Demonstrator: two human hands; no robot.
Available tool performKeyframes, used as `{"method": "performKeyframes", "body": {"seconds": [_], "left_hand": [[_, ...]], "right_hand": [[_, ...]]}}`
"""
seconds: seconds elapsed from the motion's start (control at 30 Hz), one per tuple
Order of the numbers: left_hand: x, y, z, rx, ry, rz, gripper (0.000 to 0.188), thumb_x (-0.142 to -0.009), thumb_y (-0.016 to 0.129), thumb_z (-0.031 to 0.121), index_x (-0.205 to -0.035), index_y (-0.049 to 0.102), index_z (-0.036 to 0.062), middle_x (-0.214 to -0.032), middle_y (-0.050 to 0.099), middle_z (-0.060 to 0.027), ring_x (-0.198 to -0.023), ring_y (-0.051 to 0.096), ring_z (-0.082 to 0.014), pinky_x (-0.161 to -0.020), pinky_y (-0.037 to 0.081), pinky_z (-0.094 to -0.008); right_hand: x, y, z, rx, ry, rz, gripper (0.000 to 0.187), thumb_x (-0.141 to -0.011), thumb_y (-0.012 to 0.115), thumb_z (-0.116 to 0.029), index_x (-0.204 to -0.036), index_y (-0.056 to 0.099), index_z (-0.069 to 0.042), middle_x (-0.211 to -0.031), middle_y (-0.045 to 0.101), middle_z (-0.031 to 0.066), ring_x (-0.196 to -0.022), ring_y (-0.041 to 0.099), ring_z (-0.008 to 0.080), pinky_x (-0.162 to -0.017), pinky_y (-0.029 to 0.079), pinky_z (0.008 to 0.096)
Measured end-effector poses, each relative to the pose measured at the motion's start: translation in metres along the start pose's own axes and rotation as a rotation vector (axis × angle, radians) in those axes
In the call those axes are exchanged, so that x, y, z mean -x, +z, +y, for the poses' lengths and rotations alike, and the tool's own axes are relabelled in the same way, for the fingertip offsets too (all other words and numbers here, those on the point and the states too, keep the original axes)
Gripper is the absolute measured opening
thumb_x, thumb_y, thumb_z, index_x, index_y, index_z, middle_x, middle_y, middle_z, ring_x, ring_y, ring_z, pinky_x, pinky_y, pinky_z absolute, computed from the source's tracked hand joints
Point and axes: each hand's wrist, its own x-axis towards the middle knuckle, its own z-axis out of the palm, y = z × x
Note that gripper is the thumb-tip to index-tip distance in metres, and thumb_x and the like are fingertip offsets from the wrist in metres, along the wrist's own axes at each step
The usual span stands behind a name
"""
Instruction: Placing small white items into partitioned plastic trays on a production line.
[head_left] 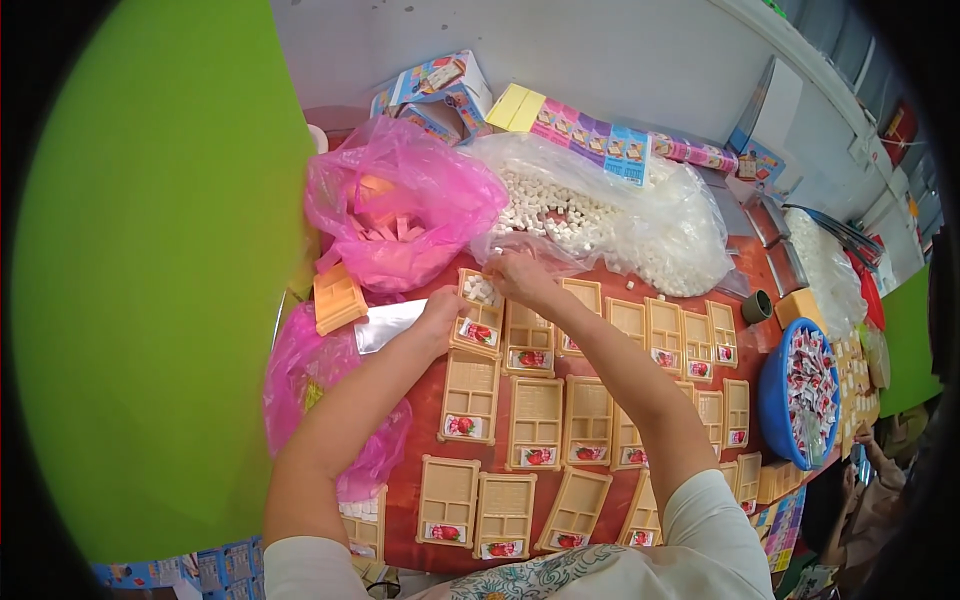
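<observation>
My left hand (441,312) grips the left edge of a beige compartment tray (472,310). White cubes (480,289) lie in the tray's upper compartment, and a small sachet with a strawberry picture (477,332) sits in its lower end. Over the tray's upper right corner, my right hand (522,278) is closed with its fingers bent down; what they hold, if anything, is hidden. Just beyond it lies a clear plastic bag (690,220) spilling many white cubes (560,212). Several more beige trays (472,385) with strawberry sachets stand in rows on the red tabletop (420,400).
A pink plastic bag (440,190) with orange pieces stands at the back left, near an orange tray (338,300). A blue basin (772,400) full of sachets is on the right. Printed cartons (600,140) lie along the wall. Another person (880,500) is at far right.
</observation>
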Motion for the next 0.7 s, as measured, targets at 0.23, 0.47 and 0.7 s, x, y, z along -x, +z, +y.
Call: {"method": "performKeyframes", "body": {"seconds": [0.23, 0.47, 0.7], "left_hand": [[-0.016, -0.013, -0.008, -0.303, 0.102, 0.253, 0.047, -0.07, 0.051, -0.001, -0.116, 0.045, -0.0052, -0.105, 0.055, -0.0195, -0.092, 0.057, -0.0257, -0.072, 0.049, -0.0365], [-0.002, 0.002, 0.007, -0.508, 0.195, 0.231, 0.061, -0.076, 0.053, 0.005, -0.133, 0.034, -0.0018, -0.117, 0.048, -0.0195, -0.101, 0.052, -0.0259, -0.085, 0.046, -0.0338], [-0.005, -0.002, -0.006, -0.519, 0.374, 0.314, 0.056, -0.076, 0.053, 0.007, -0.13, 0.041, -0.0012, -0.126, 0.044, -0.0179, -0.121, 0.04, -0.0264, -0.1, 0.033, -0.0323]], "right_hand": [[-0.005, -0.002, 0.002, -0.092, -0.017, -0.023, 0.018, -0.077, 0.054, -0.011, -0.089, 0.067, -0.005, -0.085, 0.065, 0.0166, -0.08, 0.062, 0.0332, -0.07, 0.049, 0.0409], [-0.028, -0.038, 0.052, 0.288, 0.133, 0.294, 0.021, -0.078, 0.058, -0.016, -0.096, 0.066, -0.009, -0.097, 0.061, 0.0176, -0.09, 0.059, 0.0365, -0.077, 0.048, 0.0397], [-0.052, -0.021, 0.074, 0.34, 0.192, 0.217, 0.034, -0.076, 0.06, -0.015, -0.109, 0.058, -0.014, -0.111, 0.053, 0.0166, -0.095, 0.056, 0.0394, -0.078, 0.048, 0.0455]]}}
